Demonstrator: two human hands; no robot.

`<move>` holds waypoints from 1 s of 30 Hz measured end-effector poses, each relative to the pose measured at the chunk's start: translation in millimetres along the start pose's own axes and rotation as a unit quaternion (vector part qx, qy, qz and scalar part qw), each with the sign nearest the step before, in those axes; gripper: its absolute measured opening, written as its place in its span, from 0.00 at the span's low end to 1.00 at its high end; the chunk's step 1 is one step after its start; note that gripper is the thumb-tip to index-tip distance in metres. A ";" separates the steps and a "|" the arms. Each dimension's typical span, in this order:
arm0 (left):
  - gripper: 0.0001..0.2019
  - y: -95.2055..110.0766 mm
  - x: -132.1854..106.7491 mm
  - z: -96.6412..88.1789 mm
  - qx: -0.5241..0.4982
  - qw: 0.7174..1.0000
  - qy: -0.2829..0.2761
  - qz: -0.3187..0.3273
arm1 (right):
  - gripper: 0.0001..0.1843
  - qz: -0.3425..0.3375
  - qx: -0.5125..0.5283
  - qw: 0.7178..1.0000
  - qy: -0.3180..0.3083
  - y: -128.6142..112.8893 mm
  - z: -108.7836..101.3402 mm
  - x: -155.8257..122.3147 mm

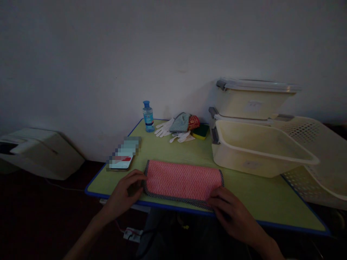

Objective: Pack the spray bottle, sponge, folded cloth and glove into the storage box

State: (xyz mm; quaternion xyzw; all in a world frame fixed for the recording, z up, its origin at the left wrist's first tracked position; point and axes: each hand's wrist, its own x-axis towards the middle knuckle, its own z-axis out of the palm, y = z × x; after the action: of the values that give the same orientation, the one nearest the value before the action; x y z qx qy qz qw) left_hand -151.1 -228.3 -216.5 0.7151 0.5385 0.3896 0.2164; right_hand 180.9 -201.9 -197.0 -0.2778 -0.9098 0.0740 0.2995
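Observation:
A folded pink cloth (184,180) with a dark checked border lies flat near the front edge of the table, its long side running left to right. At its left edge, my left hand (125,193) has curled fingers and thumb on the border. My right hand (230,209) grips the front right corner, fingers over the top and the thumb lower down at the table's edge. Part of that corner is hidden under the fingers.
A phone (125,153) lies at the left of the green table (260,202). Behind are a blue bottle (149,119), white gloves (164,128), a grey-blue cloth (180,123), a red patterned item (193,122) and a sponge (200,131). Cream bins (252,162) and a perforated basket (306,128) stand right.

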 end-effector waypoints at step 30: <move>0.22 13.8 13.2 15.8 -0.041 0.979 0.050 -0.193 | 0.12 0.012 0.018 1.000 -0.020 6.8 4.7 -4.6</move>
State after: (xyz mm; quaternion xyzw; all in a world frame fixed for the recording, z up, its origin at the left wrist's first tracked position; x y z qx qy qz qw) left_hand -128.8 -218.7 -211.7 0.5675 0.6603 0.3978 0.2895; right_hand 184.3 -198.6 -205.2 -0.2819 -0.9107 0.0994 0.2851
